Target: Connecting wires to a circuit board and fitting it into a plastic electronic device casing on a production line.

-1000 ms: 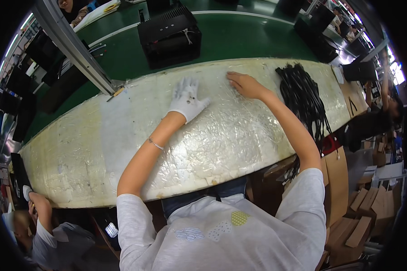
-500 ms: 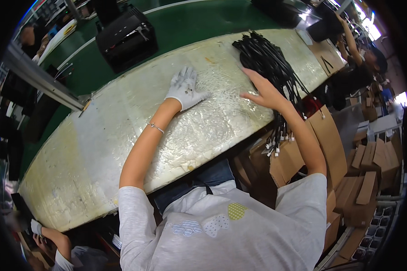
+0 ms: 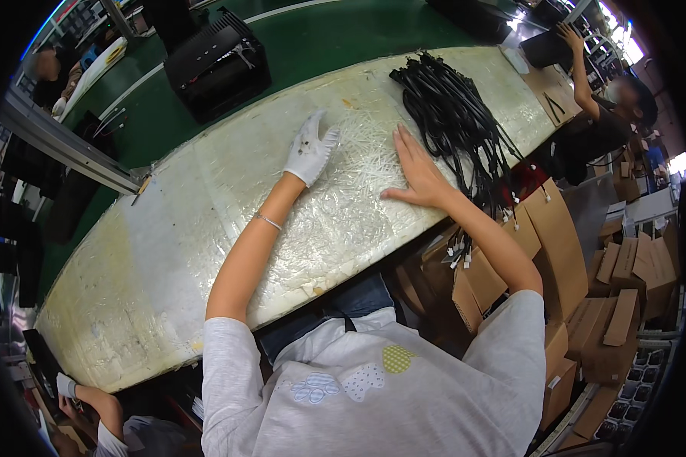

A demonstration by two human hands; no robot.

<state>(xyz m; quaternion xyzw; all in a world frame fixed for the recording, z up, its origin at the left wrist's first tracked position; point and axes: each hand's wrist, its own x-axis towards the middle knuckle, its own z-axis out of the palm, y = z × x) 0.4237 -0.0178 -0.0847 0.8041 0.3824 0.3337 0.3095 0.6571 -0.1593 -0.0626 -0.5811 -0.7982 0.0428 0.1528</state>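
Note:
A loose heap of thin white strips, apparently cable ties (image 3: 363, 148), is spread on the film-covered worktable (image 3: 168, 228). Along its left side, my left hand (image 3: 310, 152) in a soiled white glove stands partly on edge, fingers extended and nothing in it. On the heap's right side, my bare right hand (image 3: 419, 169) is stretched out with thumb apart, at or just over the table surface. Immediately right of it lies a large bundle of black cables (image 3: 450, 103), their connector ends hanging over the near table edge.
Beyond the table, a black boxy device (image 3: 217, 68) rests on a green conveyor (image 3: 320, 34). A metal post (image 3: 68, 141) rises at left. Open cardboard boxes (image 3: 556, 247) crowd the right side. One co-worker (image 3: 617, 114) is at far right, another (image 3: 103, 411) at lower left.
My right hand has moved left and slightly nearer, closer to the strips. My left hand has turned from lying flat toward its edge. The strips sit in a tighter heap.

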